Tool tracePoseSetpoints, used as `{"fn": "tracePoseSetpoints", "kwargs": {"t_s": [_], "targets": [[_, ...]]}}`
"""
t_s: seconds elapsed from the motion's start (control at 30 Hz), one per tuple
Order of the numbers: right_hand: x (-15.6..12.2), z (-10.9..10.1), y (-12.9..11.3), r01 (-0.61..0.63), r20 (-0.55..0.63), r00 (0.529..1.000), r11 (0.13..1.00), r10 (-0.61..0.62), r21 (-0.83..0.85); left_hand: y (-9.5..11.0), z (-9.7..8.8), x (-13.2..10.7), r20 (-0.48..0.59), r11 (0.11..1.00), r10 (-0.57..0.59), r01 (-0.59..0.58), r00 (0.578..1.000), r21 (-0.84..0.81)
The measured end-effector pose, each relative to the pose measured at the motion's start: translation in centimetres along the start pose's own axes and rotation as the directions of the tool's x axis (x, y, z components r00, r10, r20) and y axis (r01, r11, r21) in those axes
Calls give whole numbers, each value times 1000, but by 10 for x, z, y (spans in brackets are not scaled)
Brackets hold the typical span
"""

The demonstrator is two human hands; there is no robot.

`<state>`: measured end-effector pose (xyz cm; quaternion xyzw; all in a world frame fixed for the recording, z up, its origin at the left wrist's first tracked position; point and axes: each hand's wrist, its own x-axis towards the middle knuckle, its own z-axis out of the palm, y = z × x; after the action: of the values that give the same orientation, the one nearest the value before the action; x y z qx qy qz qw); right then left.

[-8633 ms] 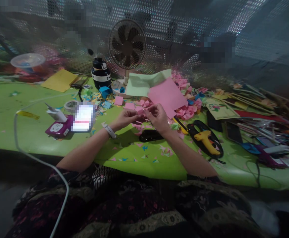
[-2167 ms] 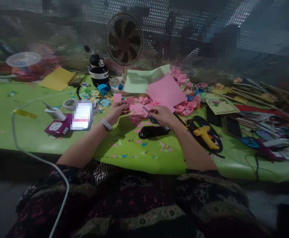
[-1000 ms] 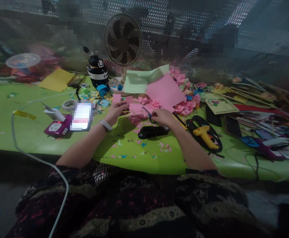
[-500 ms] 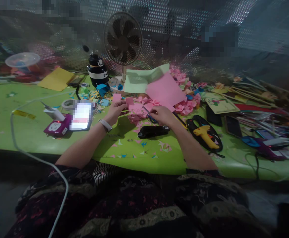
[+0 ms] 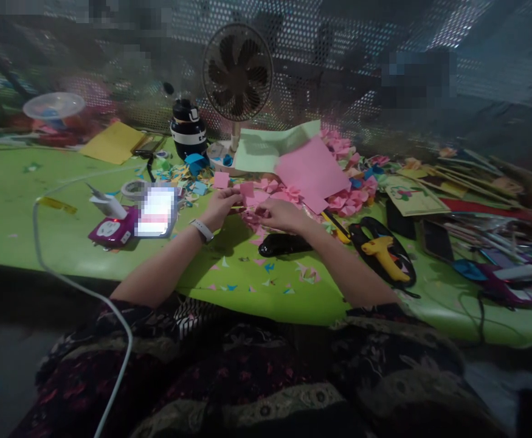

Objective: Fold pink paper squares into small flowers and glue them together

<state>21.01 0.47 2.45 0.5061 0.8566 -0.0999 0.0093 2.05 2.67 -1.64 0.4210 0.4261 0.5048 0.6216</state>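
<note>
Over the middle of the green table [image 5: 211,267], my left hand [image 5: 222,207], with a pale watch band at its wrist, pinches a small piece of pink paper [image 5: 246,190]. My right hand [image 5: 283,216] is just right of it, fingers bent inward and close to the same paper. Whatever lies in the right fingers is hidden; no scissors show there now. Pink paper pieces [image 5: 266,185] heap up behind and beneath both hands. A black stapler [image 5: 281,244] lies below the right hand, partly covered by the forearm.
A lit phone [image 5: 157,210] leans by a purple power socket [image 5: 113,230] on the left. Behind stand a black bottle [image 5: 188,134] and a fan [image 5: 238,73]. On the right lie a yellow cutter [image 5: 337,228] and a yellow glue gun [image 5: 386,258].
The scissors seen in my right hand earlier no longer show. That hand has moved closer to the left hand and the pink paper. The whole view has shifted slightly.
</note>
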Motion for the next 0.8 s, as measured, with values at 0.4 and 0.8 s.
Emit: {"fn": "tracePoseSetpoints", "kwargs": {"t_s": [0.4,0.8], "targets": [[7,2,-2,-10,67,998,999,13,-49,0,1,0,12,1000,-13,13,1000,-26],[-23,-20,40,-88,-192,969,945,154,316,-2,-2,2,26,995,-2,5,1000,-100]]}}
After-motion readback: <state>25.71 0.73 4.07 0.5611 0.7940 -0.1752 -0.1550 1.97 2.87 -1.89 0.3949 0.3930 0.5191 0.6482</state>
